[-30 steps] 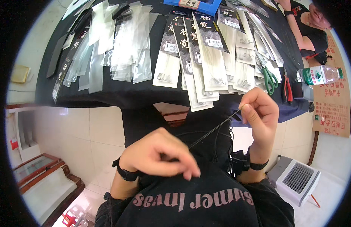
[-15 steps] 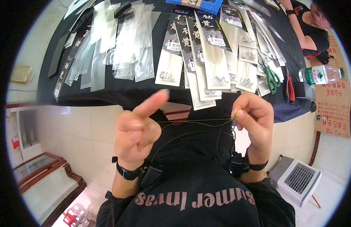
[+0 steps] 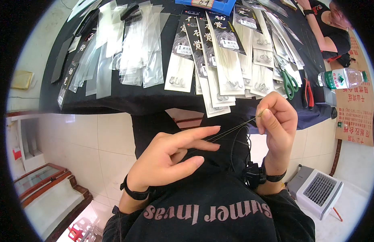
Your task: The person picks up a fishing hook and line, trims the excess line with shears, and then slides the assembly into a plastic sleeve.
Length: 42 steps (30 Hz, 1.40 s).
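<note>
A thin greenish fishing line runs above my lap between my two hands. Its right end is pinched between the thumb and forefinger of my right hand; whatever else sits in that pinch is too small to make out. My left hand is open, its forefinger, middle finger and thumb stretched out toward the right. The line passes at the left fingertips, partly hidden behind them. Beyond my hands, fish hooks on white cards lie along the near edge of the black-covered table.
Clear plastic sleeves are heaped on the table's left. Green-handled scissors, red-handled pliers and a water bottle lie at the right. A blue bin stands at the back. Another person sits far right.
My left hand has turned and come down and right, its forefinger swinging from pointing up to pointing right. My right hand has risen slightly rightward, still pinching the line, which now slants.
</note>
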Available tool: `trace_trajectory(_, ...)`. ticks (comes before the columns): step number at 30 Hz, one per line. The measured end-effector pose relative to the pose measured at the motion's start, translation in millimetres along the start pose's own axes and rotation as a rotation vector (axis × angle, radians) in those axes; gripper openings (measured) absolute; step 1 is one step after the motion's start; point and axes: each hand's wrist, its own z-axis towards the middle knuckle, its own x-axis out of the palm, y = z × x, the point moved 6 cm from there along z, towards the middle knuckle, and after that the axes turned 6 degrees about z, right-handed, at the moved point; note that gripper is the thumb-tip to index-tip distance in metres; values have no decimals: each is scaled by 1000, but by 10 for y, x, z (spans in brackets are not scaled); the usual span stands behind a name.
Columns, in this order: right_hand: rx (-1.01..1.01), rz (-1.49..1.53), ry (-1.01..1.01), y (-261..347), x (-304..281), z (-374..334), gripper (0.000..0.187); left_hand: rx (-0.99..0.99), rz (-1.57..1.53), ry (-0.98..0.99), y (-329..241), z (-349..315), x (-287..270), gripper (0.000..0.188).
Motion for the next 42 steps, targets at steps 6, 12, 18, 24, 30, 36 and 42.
trace_trajectory(6,4,-2,-35,5,-80,23,15,179,-307,-255,42,-66,-125,49)
trace_trajectory(12,30,-45,-21,-36,-63,30,15,687,-1184,148,-67,-92,-108,16)
trace_trajectory(18,89,-41,89,-34,86,-2,18,197,-491,-274,31,79,-103,23)
trace_trajectory(24,109,-46,121,-22,213,-22,15,17,-290,-275,0,294,71,23)
trace_trajectory(30,115,-25,171,-23,272,-26,11,-71,-287,-216,22,358,132,17)
trace_trajectory(36,115,-80,177,-49,252,-14,10,-7,-537,-210,-4,370,173,13)
trace_trajectory(42,67,-150,193,-31,269,-3,9,-39,-372,-239,46,354,149,13)
